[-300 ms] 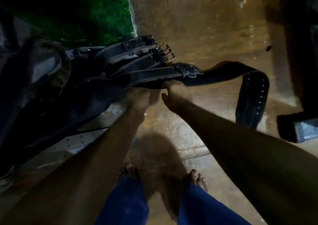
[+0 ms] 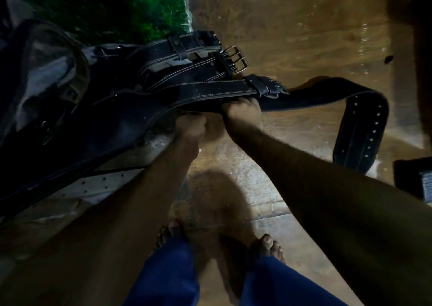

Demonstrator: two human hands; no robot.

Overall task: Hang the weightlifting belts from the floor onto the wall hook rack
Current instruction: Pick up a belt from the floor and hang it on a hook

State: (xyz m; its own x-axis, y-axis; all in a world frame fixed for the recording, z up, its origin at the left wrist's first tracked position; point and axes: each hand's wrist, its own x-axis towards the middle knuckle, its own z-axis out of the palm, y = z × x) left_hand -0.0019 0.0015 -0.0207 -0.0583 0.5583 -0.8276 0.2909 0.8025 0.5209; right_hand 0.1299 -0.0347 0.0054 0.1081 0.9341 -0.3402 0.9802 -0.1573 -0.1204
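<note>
Several black leather weightlifting belts [image 2: 198,72] lie bunched in a pile on the floor, one with a silver double-prong buckle [image 2: 237,59]. The front belt [image 2: 210,90] has white stitching, and its holed tail [image 2: 364,128] curls away to the right. My right hand [image 2: 243,112] is closed around this belt's lower edge near its loop. My left hand [image 2: 189,128] grips the belt's edge just left of it. The wall hook rack is out of view.
A brown wooden floor [image 2: 292,36] stretches ahead, with green turf [image 2: 140,8] at top left. A white perforated strip [image 2: 98,184] lies under the pile at left. A dark block [image 2: 413,177] sits at the right edge. My bare feet [image 2: 173,233] stand below.
My hands have closed more firmly on the front belt and raised it slightly. The pile looks much the same.
</note>
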